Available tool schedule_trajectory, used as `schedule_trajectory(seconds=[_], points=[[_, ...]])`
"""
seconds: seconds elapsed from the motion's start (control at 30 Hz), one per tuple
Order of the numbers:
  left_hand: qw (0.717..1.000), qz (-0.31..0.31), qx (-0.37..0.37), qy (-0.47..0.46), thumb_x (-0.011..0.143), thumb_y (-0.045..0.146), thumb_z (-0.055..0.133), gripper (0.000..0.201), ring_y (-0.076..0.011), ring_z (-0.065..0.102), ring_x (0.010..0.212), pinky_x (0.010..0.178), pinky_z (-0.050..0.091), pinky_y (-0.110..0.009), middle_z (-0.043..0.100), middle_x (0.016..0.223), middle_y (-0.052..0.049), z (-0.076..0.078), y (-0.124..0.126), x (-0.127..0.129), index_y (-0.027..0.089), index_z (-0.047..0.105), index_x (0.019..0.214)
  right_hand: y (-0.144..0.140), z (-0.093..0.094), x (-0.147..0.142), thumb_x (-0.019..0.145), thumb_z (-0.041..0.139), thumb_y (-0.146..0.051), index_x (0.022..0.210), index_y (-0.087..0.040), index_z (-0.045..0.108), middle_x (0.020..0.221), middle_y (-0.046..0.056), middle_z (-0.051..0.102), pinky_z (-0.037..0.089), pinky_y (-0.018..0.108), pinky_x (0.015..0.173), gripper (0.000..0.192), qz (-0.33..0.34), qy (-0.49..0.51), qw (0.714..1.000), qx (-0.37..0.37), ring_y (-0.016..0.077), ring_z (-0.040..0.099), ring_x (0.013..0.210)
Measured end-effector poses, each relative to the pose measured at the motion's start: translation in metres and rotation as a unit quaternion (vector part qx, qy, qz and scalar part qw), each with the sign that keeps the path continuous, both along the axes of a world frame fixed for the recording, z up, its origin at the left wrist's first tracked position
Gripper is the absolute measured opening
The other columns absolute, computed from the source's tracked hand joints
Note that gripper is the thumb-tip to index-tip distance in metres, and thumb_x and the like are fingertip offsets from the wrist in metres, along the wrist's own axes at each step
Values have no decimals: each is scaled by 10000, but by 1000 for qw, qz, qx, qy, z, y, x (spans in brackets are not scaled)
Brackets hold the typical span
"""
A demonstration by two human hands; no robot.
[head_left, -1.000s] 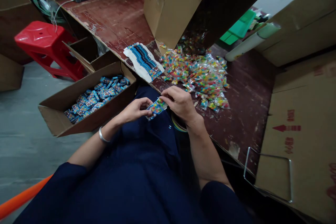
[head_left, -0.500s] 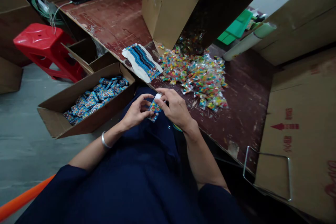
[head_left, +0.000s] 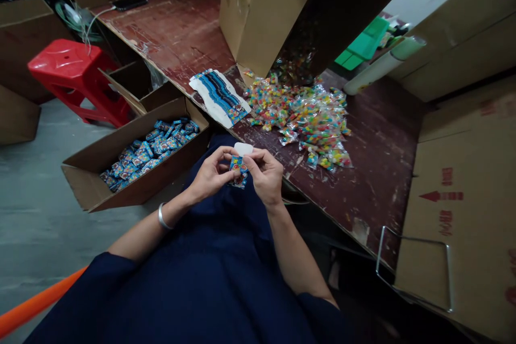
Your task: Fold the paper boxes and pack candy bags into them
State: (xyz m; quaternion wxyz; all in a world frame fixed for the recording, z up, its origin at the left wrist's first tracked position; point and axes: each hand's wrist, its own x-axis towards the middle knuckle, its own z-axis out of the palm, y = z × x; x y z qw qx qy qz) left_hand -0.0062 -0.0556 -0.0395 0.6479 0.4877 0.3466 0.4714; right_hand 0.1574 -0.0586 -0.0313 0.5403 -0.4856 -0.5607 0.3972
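Observation:
Over my lap, my left hand (head_left: 209, 174) and my right hand (head_left: 264, 172) both pinch one small blue printed box (head_left: 238, 164); its white flap sticks up at the top. Just beyond my hands, a heap of clear packets of coloured candy (head_left: 306, 113) lies on the worn brown table (head_left: 374, 156). A stack of flat blue box blanks (head_left: 220, 95) rests at the table's near edge. To my left, an open cardboard box (head_left: 86, 185) on the floor holds several finished blue boxes (head_left: 151, 145).
A large cardboard carton (head_left: 258, 11) lies tipped on the table behind the candy. More cartons (head_left: 463, 188) stand at the right, with a wire handle (head_left: 415, 269) in front. A red plastic stool (head_left: 68, 72) and a white roll (head_left: 382, 67) are nearby.
My hands drew back from the table edge towards my lap with the small box. The box went from flat to upright, and its white flap now shows on top.

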Motion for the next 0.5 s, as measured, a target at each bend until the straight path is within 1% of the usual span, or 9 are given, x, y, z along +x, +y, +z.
schedule_trajectory(seconds=[0.03,0.1,0.13,0.2,0.23,0.3,0.37,0.43,0.5], points=[[1000,1,-5,-1,764,428,887,532,-110,719,704,649,589,-203,655,976,-3,0,0,1,198,563,1118,0,0,-3,894,755,-484,883,-232,682,1100,79,776,638,396,873,263,-10,3,1000,9,237,767,955],[1000,8,-17,-15,741,452,902,581,-101,708,691,644,585,-206,652,995,0,0,0,2,211,530,1117,1,0,-7,896,752,-491,905,-238,661,1142,90,765,629,409,914,269,-27,9,999,31,245,760,1017],[999,12,-24,-24,729,456,910,608,-98,702,684,647,586,-210,653,998,3,0,0,2,221,510,1121,1,1,-9,892,759,-490,945,-245,647,1111,83,767,626,409,922,274,-36,17,998,39,240,759,1011],[998,20,-35,-38,717,447,921,646,-92,695,672,653,586,-213,648,986,15,1,0,2,238,474,1133,3,4,-10,870,787,-489,1012,-258,612,990,49,767,627,393,898,323,-46,31,997,44,220,759,938],[998,23,-37,-40,717,440,923,652,-90,693,667,653,585,-212,645,977,18,1,0,2,241,465,1136,4,6,-10,862,795,-494,1007,-259,604,931,33,758,629,378,867,336,-41,31,998,40,209,753,888],[999,32,-23,-29,728,423,915,634,-90,693,670,653,585,-209,641,970,16,2,0,1,237,468,1137,7,11,-9,864,788,-509,917,-252,612,869,23,739,625,351,799,316,-20,13,999,29,194,731,817],[999,44,4,-6,757,386,889,583,-95,692,685,660,592,-215,644,994,1,3,-1,-1,233,487,1151,9,17,-6,865,785,-507,832,-244,631,870,29,732,619,342,767,306,-2,-9,1000,17,192,714,812],[998,51,26,24,786,315,852,538,-102,695,711,682,603,-230,645,1034,-15,5,0,-3,236,509,1194,12,23,-2,828,823,-481,839,-244,672,885,28,733,617,343,766,281,6,-19,1000,6,197,708,832],[997,48,40,46,795,234,815,544,-112,706,746,719,615,-248,641,1061,-23,7,1,-5,244,522,1253,16,28,3,802,849,-443,845,-242,708,894,28,740,614,351,786,249,16,-27,1000,-3,204,710,860]])
